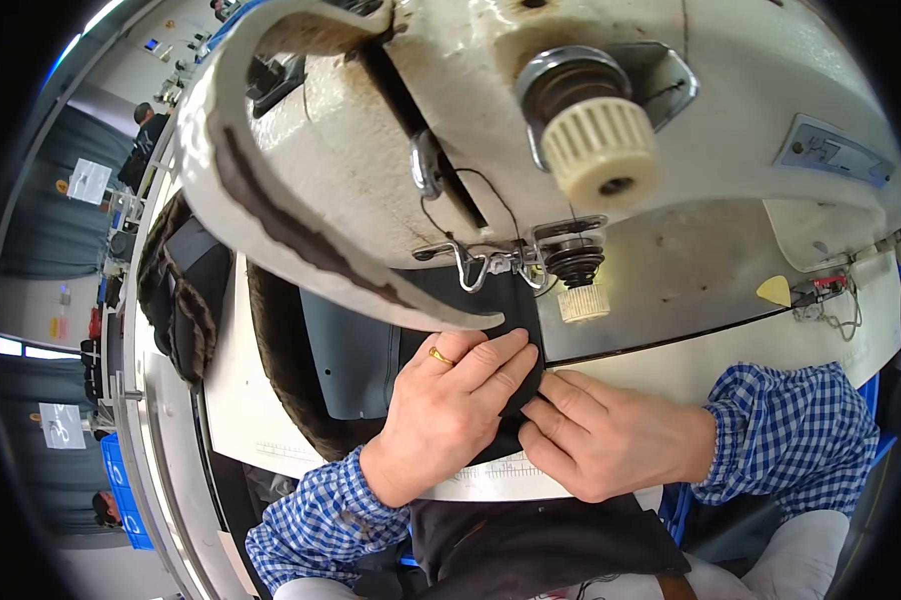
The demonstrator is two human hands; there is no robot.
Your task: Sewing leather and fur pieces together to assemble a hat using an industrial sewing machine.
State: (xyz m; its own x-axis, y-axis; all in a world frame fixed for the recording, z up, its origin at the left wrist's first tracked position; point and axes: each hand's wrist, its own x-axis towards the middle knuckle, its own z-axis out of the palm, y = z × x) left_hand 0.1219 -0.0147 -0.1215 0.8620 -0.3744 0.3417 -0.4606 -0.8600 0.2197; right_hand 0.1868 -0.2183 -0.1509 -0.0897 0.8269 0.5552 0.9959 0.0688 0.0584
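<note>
Two hands, left hand [446, 410] and right hand [616, 435], are placed close together. From above, the dark fur-edged piece [356, 350] is pressed by the left fingers; its near right edge is touched by the curled right fingers, though pinching cannot be confirmed. The piece lies mostly ahead-left, nearer the left hand; its long axis is partly hidden beneath the sewing machine [351, 170] ahead.
</note>
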